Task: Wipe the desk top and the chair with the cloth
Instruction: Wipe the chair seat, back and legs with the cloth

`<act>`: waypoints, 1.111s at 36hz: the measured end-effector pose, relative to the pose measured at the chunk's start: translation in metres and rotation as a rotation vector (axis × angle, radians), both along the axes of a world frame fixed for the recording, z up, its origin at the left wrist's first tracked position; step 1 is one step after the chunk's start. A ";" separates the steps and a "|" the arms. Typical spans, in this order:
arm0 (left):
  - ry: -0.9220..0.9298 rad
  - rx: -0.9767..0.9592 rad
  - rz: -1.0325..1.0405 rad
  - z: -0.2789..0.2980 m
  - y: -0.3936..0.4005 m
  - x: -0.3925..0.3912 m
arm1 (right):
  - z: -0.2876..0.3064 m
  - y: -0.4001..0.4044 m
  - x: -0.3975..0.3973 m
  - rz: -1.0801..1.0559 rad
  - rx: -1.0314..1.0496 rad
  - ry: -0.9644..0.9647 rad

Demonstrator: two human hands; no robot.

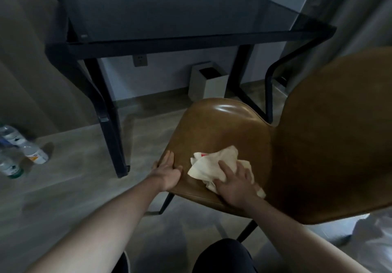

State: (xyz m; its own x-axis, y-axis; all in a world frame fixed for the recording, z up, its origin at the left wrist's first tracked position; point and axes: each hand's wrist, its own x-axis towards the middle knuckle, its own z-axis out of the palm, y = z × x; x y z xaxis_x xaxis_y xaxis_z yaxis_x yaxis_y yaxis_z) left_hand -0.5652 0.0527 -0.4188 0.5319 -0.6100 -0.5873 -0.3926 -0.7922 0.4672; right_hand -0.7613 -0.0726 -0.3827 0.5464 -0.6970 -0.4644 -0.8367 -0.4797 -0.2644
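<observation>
A brown leather chair (222,128) stands in front of me, its seat toward the left and its tall back (339,134) at the right. A crumpled cream cloth (210,164) lies on the near part of the seat. My right hand (235,183) presses flat on the cloth with fingers spread. My left hand (167,170) grips the seat's left edge, palm on top and fingers apart. The desk (169,13) with a dark glass top and black frame stands behind the chair against the wall.
Several plastic bottles (23,149) lie on the floor at the left. A white square bin (209,80) sits under the desk by the wall. Grey curtains (347,13) hang at the right. White fabric (373,241) lies at the lower right. My knee (222,258) is below.
</observation>
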 end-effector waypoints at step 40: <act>0.047 0.036 -0.050 0.004 -0.009 0.002 | 0.006 0.000 -0.012 -0.089 -0.083 0.143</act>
